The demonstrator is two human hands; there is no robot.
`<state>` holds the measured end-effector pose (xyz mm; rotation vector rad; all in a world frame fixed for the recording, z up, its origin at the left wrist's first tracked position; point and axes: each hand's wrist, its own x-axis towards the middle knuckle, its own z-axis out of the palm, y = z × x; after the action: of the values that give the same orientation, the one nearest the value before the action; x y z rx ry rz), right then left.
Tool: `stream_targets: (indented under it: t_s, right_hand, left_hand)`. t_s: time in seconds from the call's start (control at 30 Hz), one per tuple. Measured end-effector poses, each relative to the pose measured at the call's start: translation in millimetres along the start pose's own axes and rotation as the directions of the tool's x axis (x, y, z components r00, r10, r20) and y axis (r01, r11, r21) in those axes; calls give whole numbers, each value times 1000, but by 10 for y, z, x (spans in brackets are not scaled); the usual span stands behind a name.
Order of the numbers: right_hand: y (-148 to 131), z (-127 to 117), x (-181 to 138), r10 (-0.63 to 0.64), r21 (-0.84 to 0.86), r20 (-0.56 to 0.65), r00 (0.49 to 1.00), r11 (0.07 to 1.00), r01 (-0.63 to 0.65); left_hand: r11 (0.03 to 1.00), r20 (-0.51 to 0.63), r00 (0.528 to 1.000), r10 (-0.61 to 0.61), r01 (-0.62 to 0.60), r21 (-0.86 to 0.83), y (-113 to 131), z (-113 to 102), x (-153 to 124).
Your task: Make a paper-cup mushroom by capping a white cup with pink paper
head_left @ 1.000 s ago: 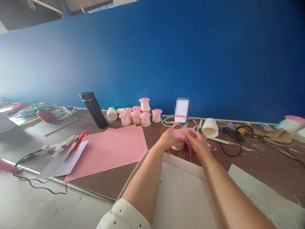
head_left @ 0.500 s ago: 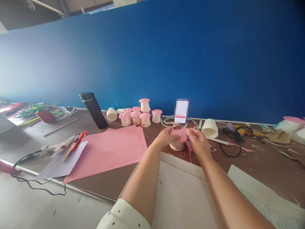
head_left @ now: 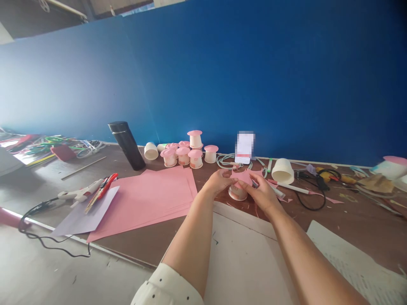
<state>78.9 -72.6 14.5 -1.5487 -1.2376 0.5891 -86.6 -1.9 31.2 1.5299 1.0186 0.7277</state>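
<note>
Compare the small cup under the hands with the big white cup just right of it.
The small cup is clearly smaller than the big white cup. The small cup bears orange-pink marks; the big white cup is plain. The left hand and right hand hold a pink paper piece over the small cup; the big white cup is untouched. Both sit on the brown table.

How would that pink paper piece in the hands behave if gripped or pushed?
Probably floppy and very light: the pink paper piece looks as thin as the pink sheets lying flat nearby, and the left hand and right hand hold it between them. It likely creases or tears easily, given its cut points.
</note>
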Motion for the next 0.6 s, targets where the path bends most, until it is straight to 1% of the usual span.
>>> stream_targets:
  t_s: [0.13, 0.27, 0.43, 0.6]
  right_hand:
    - [24, 0, 0, 62, -11, 1, 998, 998, -62]
    - [24, 3, -7, 107, -44, -18, 994, 993, -108]
    - [55, 1, 1, 96, -41, -15, 995, 994, -97]
    - [105, -2, 16, 66, -1, -7, 998, 998, -66]
  left_hand:
    - [1000, -10, 1000, -25, 25, 18, -4, -5, 0]
    - [999, 6, 999, -41, 41, 10, 27, -1, -15]
    - [998, 8, 998, -60, 59, 13, 53, 0, -32]
    - [999, -5, 999, -44, 44, 19, 11, -4, -13]
